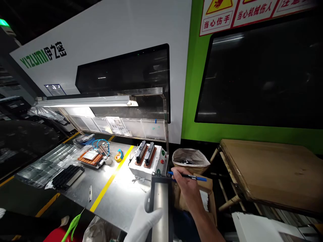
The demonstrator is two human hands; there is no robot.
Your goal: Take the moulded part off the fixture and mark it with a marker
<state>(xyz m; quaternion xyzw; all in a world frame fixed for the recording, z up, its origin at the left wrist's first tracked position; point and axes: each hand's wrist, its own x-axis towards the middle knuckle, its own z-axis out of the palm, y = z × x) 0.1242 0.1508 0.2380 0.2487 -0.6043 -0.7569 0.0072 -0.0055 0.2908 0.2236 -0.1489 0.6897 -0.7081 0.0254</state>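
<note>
My left hand [144, 220], in a white glove, grips a long black-framed part [161, 201] with a silvery metal face by its lower portion. The part stands lengthwise in front of me, its far end near the white control box. In my bare right hand [186, 183] is a slim blue pen [200, 178], pinched between thumb and fingers, its left tip close to the part's far end. Whether the tip touches the part, I cannot tell. On the white box [141, 170] sit two dark blocks [149, 154] on orange-brown bases.
Along the metal table [113, 193] lie a stack of black parts [66, 176], an orange fixture [91, 156], a yellow tape roll [118, 156] and a cutter knife [90, 193]. A lined bin [191, 157] and cardboard box [210, 201] stand at right, near a cardboard-topped rack [275, 171].
</note>
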